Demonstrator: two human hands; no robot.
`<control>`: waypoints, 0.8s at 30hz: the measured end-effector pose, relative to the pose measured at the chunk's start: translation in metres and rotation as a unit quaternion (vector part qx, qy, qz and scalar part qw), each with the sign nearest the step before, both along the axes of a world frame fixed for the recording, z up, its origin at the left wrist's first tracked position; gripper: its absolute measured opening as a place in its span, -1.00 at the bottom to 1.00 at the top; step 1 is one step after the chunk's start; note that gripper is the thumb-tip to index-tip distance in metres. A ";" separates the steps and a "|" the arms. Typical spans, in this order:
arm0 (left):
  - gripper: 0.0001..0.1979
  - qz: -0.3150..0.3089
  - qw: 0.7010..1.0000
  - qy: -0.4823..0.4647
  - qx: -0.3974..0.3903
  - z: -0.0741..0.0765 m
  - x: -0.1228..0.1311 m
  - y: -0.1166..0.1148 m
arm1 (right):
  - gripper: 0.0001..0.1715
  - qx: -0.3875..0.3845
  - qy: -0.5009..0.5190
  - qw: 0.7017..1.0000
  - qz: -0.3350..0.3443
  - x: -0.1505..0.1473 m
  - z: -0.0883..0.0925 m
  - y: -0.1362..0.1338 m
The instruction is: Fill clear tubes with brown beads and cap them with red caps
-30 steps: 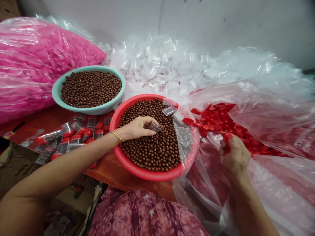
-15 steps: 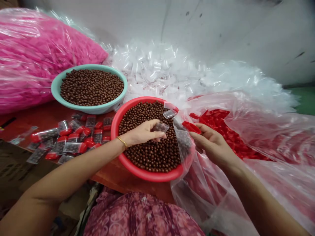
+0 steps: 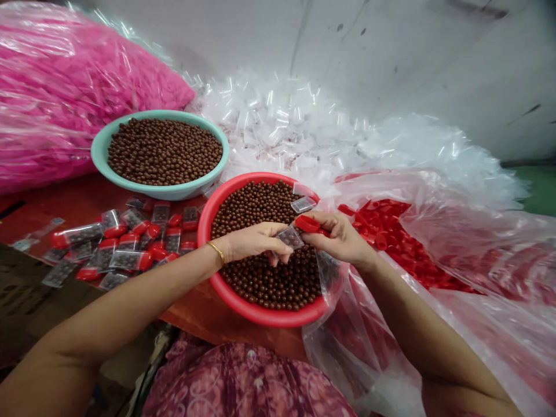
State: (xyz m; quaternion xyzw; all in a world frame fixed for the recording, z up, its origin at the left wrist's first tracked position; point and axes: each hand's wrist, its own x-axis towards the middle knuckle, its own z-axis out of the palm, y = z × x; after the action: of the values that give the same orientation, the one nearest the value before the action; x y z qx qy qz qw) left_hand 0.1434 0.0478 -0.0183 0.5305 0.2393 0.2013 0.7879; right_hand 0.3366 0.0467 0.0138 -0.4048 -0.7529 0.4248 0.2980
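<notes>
My left hand (image 3: 256, 242) hovers over a red basin (image 3: 260, 313) full of small brown balls and pinches a small clear pouch (image 3: 289, 236) with brown balls inside. My right hand (image 3: 343, 238) meets it from the right, its fingers closed on a red cap (image 3: 307, 223) held against the pouch's end. Two empty clear pouches (image 3: 303, 203) lie on the balls at the basin's far rim.
A teal basin (image 3: 102, 152) of brown balls stands at the back left. Filled pouches with red caps (image 3: 125, 243) lie on the red table. A clear bag of red caps (image 3: 391, 231) is at the right, a pile of empty clear pouches (image 3: 282, 127) behind, a big pink bag (image 3: 65, 87) at far left.
My right hand left the bag of red caps with one cap and came left to the pouch. My left hand lifted the pouch a little above the balls.
</notes>
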 end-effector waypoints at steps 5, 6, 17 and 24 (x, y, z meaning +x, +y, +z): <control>-0.83 -0.006 1.000 0.016 -0.010 -0.002 0.002 0.000 | -0.89 -0.013 -0.009 0.999 -0.029 -0.009 -0.005 -0.002; -0.84 -0.009 1.000 0.022 -0.009 -0.002 0.002 0.000 | -0.89 -0.008 -0.002 0.999 -0.041 -0.012 -0.007 -0.002; -0.80 0.044 0.998 0.028 0.018 0.002 0.004 0.000 | -0.80 -0.139 0.022 0.982 -0.124 -0.005 -0.018 -0.003; -0.85 0.068 0.997 0.032 0.027 0.002 0.004 -0.001 | -0.84 -0.060 -0.008 0.992 -0.113 -0.005 -0.015 -0.014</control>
State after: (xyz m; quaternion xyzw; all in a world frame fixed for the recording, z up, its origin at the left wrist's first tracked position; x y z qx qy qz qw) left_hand 0.1471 0.0464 -0.0162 0.5400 0.2944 0.2436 0.7499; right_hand 0.3315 0.0330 -0.0014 -0.5081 -0.6780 0.4290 0.3133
